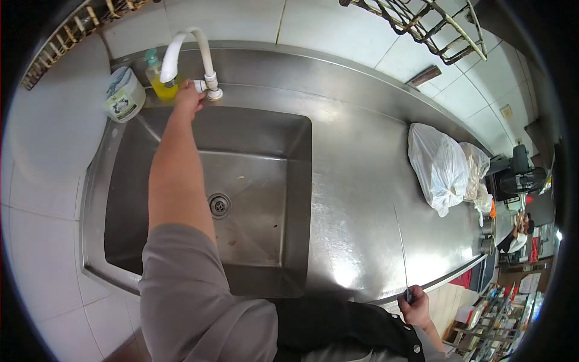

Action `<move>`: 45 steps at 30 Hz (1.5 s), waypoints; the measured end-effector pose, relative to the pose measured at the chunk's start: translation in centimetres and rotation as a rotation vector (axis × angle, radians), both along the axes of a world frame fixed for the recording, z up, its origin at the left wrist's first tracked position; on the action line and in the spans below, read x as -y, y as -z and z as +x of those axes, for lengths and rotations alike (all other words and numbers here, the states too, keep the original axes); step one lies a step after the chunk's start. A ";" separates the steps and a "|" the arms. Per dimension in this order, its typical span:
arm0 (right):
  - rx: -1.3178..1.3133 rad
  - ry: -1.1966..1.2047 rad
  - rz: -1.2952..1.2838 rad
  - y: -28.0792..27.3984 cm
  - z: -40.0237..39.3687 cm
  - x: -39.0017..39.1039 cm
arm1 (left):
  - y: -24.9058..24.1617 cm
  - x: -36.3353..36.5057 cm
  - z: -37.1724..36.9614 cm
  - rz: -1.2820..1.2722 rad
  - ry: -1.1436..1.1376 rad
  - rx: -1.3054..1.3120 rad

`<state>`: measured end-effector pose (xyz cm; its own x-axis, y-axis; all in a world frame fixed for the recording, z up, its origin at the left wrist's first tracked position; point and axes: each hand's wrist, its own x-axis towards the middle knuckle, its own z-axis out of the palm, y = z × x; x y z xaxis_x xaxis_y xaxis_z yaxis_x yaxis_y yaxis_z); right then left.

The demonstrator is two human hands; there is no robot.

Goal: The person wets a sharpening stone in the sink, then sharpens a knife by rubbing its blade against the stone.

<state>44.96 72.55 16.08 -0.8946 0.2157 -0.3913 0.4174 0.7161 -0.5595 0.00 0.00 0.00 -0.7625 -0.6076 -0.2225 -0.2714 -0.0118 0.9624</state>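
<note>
My left hand (189,99) reaches across the sink (298,199) and has its fingers closed around the knob (201,86) of the white tap (208,66). No stream of water can be made out below the spout. At the counter's front edge, my right hand (416,306) is closed on the dark handle of a knife (401,247). Its long, thin blade is seen edge-on and points away from me over the steel counter (356,181). A pump bottle of yellow liquid (161,81) stands just left of my left hand, beside a white tub (125,95).
Tied white plastic bags (439,166) lie at the counter's right. Wire racks (416,24) hang on the tiled wall. Small bits lie in the sink around the drain (219,206). Far right, there are a black fan (523,175), a person (518,235) and loaded shelves (500,320).
</note>
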 end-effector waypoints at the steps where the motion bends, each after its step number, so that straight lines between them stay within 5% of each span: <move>1: 0.009 -0.031 0.038 -1.1 0.2 0.5 | 0.3 -0.1 0.7 0.036 -0.036 -0.044; 8: -0.079 -0.238 0.014 0.1 -8.8 7.6 | -1.8 -0.4 -0.4 0.103 0.021 0.213; 13: -0.104 -0.518 -0.078 0.7 -17.2 15.8 | -0.8 -5.8 4.5 0.282 -0.158 -0.103; 17: -0.026 -0.698 -0.061 -0.5 -24.8 26.0 | 0.0 -10.7 13.3 0.744 -0.028 -0.211; 20: -0.323 -0.902 0.007 1.5 -30.4 33.2 | -4.0 -13.5 17.6 0.853 0.105 -0.245; 25: -0.356 -1.156 0.208 -0.6 -33.3 43.2 | -6.3 -12.9 16.8 0.735 0.173 -0.280; 34: -0.335 -1.090 0.265 -3.3 -30.8 40.7 | -7.8 -5.2 13.2 0.754 -0.037 -0.229; 36: -0.366 -1.057 0.249 -3.9 -29.8 37.4 | -7.5 -4.5 12.0 0.724 -0.136 -0.204; 39: -0.380 -0.969 0.235 -4.3 -27.2 31.0 | -4.2 -3.7 10.6 0.672 0.068 -0.280; 41: -0.284 -0.894 0.198 -4.3 -24.8 25.6 | -8.9 -7.9 13.2 0.232 0.069 0.015; 44: -0.196 -0.750 0.264 -3.7 -20.5 17.7 | -10.9 -11.1 15.1 -0.636 0.291 0.009; 45: -0.124 -0.675 0.290 -3.8 -18.8 15.6 | -13.1 -12.3 15.7 -0.570 0.370 -0.022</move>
<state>26.17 56.97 19.84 -0.9031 -0.3169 -0.2899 -0.2191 0.9204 -0.3239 15.67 12.28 13.10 -0.9433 -0.3236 0.0736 -0.1400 0.5891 0.7958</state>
